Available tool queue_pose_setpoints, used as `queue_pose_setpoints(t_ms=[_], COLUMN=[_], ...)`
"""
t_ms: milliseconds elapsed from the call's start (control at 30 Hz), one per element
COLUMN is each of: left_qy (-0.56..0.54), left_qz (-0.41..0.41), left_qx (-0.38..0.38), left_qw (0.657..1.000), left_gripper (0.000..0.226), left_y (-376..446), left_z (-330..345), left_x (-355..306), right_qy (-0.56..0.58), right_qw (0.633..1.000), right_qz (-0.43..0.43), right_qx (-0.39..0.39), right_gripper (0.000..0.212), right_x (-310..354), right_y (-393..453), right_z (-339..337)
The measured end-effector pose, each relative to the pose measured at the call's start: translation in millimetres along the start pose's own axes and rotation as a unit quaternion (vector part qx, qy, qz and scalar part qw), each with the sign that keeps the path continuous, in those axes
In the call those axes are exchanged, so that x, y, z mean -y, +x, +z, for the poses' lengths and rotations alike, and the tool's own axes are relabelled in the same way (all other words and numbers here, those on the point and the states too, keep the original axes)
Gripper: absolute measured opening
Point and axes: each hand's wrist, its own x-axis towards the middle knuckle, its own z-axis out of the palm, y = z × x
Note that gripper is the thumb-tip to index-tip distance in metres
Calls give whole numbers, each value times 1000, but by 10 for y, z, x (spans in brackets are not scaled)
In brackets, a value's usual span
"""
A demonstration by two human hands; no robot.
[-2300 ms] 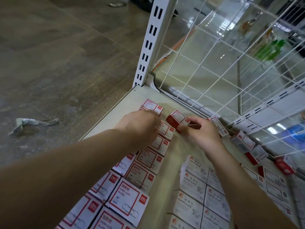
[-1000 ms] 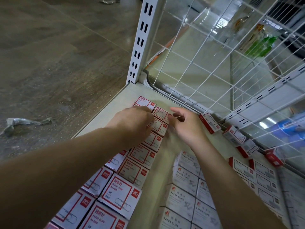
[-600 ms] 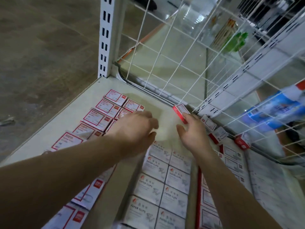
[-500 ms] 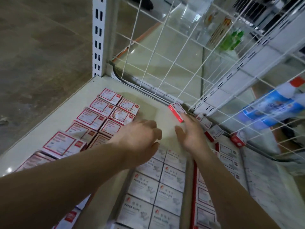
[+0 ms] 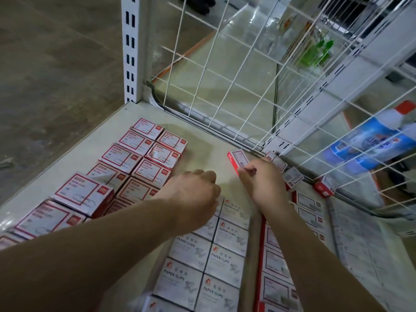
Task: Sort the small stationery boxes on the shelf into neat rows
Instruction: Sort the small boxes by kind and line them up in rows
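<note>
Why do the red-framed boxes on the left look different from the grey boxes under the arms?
The red-framed boxes have a red border and a red logo; the grey "PAPER CLIPS" boxes are pale with a small red mark. The red-framed rows run slightly crooked, with one box raised on others; the grey ones lie flush. Both lie flat on the shelf.

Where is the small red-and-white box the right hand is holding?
Head view, right of centre: the small red-and-white box is tilted in the right hand, near the white wire grid, above the grey paper clip boxes.
</note>
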Motion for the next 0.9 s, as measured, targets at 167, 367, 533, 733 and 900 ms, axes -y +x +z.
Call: queue_pose_setpoints(t_ms=[167,367,533,733,900], left_qy=[-22,-31,-29,-270,-355], left_qz=[-21,-26,-47,-167,-178], left_qx=[6,0,-30,-79,-91], left_qw=[1000,999,998,945,913], left_gripper=[32,33,34,39,43], left_y=[-10,-35,-93,-57,-36], left_z=[-14,-28,-50,-118,-159], left_x=[-40,-47,-37,-23,-45], right_qy=[31,94,162,198,196], right_qw=[999,993,983,978,978], right_qz=[40,73,83,51,-24], right_qx=[-19,12,7,-40,-64], right_gripper=[31,35,46,46,44], right_x=[-73,-90,-54,-64,-29], right_y=[-39,-104,-262,-458,-719], right_z=[92,75,-69,-202,-258])
